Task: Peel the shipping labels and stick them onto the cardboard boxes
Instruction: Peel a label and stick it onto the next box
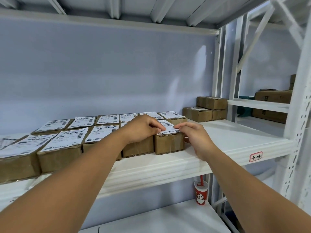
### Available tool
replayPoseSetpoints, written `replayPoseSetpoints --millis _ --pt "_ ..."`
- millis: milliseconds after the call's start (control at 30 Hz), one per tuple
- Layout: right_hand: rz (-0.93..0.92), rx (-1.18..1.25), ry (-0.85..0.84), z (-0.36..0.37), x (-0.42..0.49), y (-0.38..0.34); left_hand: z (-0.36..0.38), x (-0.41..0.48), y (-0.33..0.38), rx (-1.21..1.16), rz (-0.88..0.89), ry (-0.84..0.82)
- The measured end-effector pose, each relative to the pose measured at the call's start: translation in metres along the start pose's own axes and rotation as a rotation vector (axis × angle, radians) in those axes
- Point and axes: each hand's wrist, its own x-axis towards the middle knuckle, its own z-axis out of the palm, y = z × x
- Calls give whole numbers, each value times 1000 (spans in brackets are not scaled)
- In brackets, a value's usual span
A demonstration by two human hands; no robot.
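Two rows of small brown cardboard boxes stand on a white shelf (235,142), most with white shipping labels on top. At the right end of the front row is a box (169,143) with a white label (168,127) lying on its top. My left hand (143,128) rests over the neighbouring box, its fingertips pressing the label's left part. My right hand (195,137) is beside the box's right side; its forefinger touches the label's right edge while the other fingers lie along the box's side. Part of the label is hidden under the fingers.
More brown boxes (205,108) are stacked at the back right of the shelf, and others (272,103) sit on the adjoining rack. A red paper cup (201,192) with a straw stands on the lower shelf. A small red-bordered tag (255,157) is stuck on the shelf's front edge.
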Motion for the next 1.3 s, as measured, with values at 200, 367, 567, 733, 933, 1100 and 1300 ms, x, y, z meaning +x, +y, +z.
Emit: replayPoseSetpoints --millis 200,367,567,733,933,1100,1300 --pt "7 -2 17 0 0 -1 -6 3 16 115 -39 -130" --pt "-32 -10 18 1 2 1 -12 9 33 -16 -115 -399" --pt "-26 -28 20 -1 7 7 -3 25 27 108 -181 -391" --pt "-27 -27 10 -4 11 10 15 41 32 401 -256 -430" --pt "-38 -40 8 -6 14 13 24 42 34 414 -351 -380" --pt "-45 -50 7 -3 18 17 23 38 32 469 -278 -358" --pt "-41 -62 22 -3 21 19 15 20 41 463 -64 -377"
